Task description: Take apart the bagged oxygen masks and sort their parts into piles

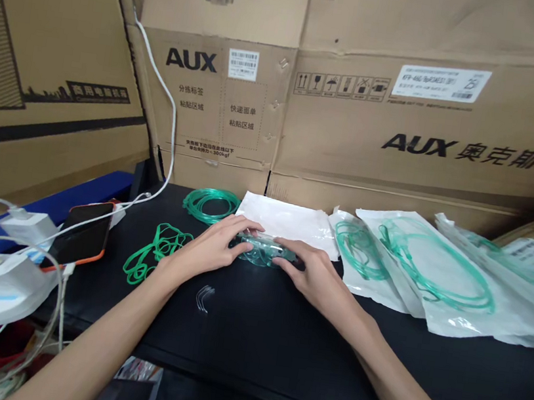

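**Q:** What are the hands doing?

**A:** Both are cupped around a clear, greenish plastic mask (262,250) lying on the black surface (278,334). The left hand (210,248) presses it from 9 o'clock and the right hand (309,269) from 3 o'clock, fingers curled loosely on it, not clenched.

**Q:** Anything that could go wrong?

**A:** I'd guess the soft plastic could crease if squeezed too hard. There's also a small thin clear piece (203,297) lying loose at 7 o'clock of the mask, easy to brush off the edge with a forearm.

**Q:** And around it?

**A:** A flat white pouch (289,219) sits at 12 o'clock, touching the mask. A green tubing coil (209,204) is at 11, a green strap (155,250) at 9, and sealed bags of tubing (416,267) at 2 to 3. Far left there's a phone (86,234) and white chargers (10,257). AUX cardboard boxes (408,114) wall off the back.
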Tool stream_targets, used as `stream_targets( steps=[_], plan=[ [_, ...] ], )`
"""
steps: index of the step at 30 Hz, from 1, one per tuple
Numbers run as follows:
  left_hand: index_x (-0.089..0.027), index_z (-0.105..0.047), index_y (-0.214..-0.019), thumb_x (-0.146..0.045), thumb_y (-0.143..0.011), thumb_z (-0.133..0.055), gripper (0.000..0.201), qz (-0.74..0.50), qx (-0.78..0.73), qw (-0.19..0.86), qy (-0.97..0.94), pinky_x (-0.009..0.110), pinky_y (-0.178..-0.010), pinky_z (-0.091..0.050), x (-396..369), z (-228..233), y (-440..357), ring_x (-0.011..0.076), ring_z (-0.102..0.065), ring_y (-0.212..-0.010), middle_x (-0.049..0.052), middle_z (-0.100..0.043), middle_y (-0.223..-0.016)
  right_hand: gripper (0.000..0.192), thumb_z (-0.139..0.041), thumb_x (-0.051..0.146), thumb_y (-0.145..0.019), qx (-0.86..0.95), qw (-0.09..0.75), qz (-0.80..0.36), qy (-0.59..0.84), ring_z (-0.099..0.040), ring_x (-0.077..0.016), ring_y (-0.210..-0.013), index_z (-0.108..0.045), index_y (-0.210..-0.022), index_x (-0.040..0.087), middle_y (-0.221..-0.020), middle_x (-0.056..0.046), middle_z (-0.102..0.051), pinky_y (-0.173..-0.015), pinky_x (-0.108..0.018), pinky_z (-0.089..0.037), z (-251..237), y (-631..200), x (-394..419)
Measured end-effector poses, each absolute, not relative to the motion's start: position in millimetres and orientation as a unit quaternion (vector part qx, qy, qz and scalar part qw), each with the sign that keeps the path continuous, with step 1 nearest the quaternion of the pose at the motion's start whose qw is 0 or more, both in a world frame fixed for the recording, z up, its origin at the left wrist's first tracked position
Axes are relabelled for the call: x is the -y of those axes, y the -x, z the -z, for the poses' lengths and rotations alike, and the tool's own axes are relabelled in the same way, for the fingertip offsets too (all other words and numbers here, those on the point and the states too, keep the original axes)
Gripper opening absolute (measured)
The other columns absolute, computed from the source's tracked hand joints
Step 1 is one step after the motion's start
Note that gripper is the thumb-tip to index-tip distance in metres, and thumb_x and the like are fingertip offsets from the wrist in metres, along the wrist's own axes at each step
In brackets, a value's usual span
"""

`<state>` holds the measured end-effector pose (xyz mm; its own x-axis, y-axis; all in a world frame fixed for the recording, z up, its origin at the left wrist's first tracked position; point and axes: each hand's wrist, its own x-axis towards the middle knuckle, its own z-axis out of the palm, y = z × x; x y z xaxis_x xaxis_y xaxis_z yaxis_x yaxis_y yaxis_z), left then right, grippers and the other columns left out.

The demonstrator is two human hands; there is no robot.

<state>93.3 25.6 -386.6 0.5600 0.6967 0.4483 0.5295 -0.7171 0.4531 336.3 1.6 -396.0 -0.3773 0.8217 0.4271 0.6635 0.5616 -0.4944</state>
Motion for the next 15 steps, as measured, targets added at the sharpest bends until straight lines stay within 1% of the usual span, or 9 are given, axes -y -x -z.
stream_targets(
  steps=[6, 8, 10, 12, 13, 14, 15],
  plan=[
    [-0.025, -0.064, -0.124, -0.026, -0.102, -0.056, 0.023, -0.308, -0.341, 0.126, -0.879, 0.042, -0.109, -0.044, -27.2, 387.6, -93.5, 0.0223, -0.058, -0.12, 0.005, -0.065, -0.123, 0.037, -0.062, 0.023, -0.098, 0.838, 0.317, -0.101, 0.432, -0.069, -0.0287, -0.117, -0.066, -0.135, 0.02, -0.126, -0.013, -0.072, -0.104, -0.047, -0.052, 405.3, -331.9, -5.2],
    [-0.025, -0.066, -0.121, -0.027, -0.102, -0.056, 0.022, -0.31, -0.34, 0.118, -0.88, 0.042, -0.108, -0.046, -27.3, 388.0, -93.9, 0.0224, -0.059, -0.118, 0.005, -0.065, -0.121, 0.037, -0.063, 0.023, -0.098, 0.84, 0.317, -0.083, 0.432, -0.07, -0.0293, -0.115, -0.066, -0.135, 0.019, -0.123, -0.014, -0.073, -0.101, -0.047, -0.055, 404.3, -331.5, -4.9],
    [-0.025, -0.067, -0.119, -0.027, -0.102, -0.057, 0.02, -0.317, -0.336, 0.108, -0.88, 0.042, -0.107, -0.047, -27.2, 388.7, -94.1, 0.0226, -0.06, -0.116, 0.005, -0.066, -0.12, 0.039, -0.065, 0.024, -0.097, 0.836, 0.325, -0.049, 0.44, -0.068, -0.0325, -0.117, -0.066, -0.135, 0.019, -0.127, -0.017, -0.071, -0.101, -0.052, -0.054, 397.9, -328.6, 0.7],
    [-0.024, -0.068, -0.116, -0.026, -0.101, -0.056, 0.019, -0.329, -0.329, 0.1, -0.88, 0.043, -0.107, -0.047, -27.8, 390.2, -94.1, 0.0232, -0.061, -0.115, 0.006, -0.066, -0.119, 0.04, -0.063, 0.026, -0.097, 0.83, 0.338, -0.004, 0.444, -0.063, -0.0346, -0.124, -0.064, -0.137, 0.022, -0.136, -0.018, -0.066, -0.105, -0.057, -0.05, 386.8, -319.7, 14.9],
    [-0.023, -0.068, -0.116, -0.026, -0.101, -0.056, 0.019, -0.331, -0.324, 0.098, -0.881, 0.043, -0.107, -0.047, -28.5, 391.4, -93.9, 0.0235, -0.061, -0.115, 0.007, -0.066, -0.119, 0.04, -0.06, 0.026, -0.099, 0.831, 0.341, 0.019, 0.439, -0.06, -0.0332, -0.127, -0.063, -0.139, 0.025, -0.139, -0.016, -0.064, -0.108, -0.057, -0.048, 380.8, -312.6, 25.1],
    [-0.023, -0.068, -0.116, -0.026, -0.102, -0.055, 0.02, -0.333, -0.32, 0.096, -0.882, 0.043, -0.107, -0.047, -29.6, 392.9, -93.5, 0.0238, -0.061, -0.115, 0.007, -0.067, -0.119, 0.036, -0.058, 0.029, -0.1, 0.842, 0.337, 0.037, 0.42, -0.06, -0.0306, -0.127, -0.064, -0.136, 0.027, -0.139, -0.013, -0.065, -0.108, -0.053, -0.049, 375.3, -304.1, 36.7],
    [-0.024, -0.069, -0.117, -0.026, -0.102, -0.054, 0.021, -0.33, -0.317, 0.095, -0.884, 0.042, -0.107, -0.047, -31.2, 394.7, -93.1, 0.0239, -0.061, -0.115, 0.007, -0.067, -0.12, 0.032, -0.054, 0.033, -0.102, 0.875, 0.31, 0.067, 0.367, -0.061, -0.0296, -0.125, -0.067, -0.131, 0.027, -0.139, -0.011, -0.065, -0.105, -0.05, -0.051, 370.7, -295.0, 48.6]
  ],
)
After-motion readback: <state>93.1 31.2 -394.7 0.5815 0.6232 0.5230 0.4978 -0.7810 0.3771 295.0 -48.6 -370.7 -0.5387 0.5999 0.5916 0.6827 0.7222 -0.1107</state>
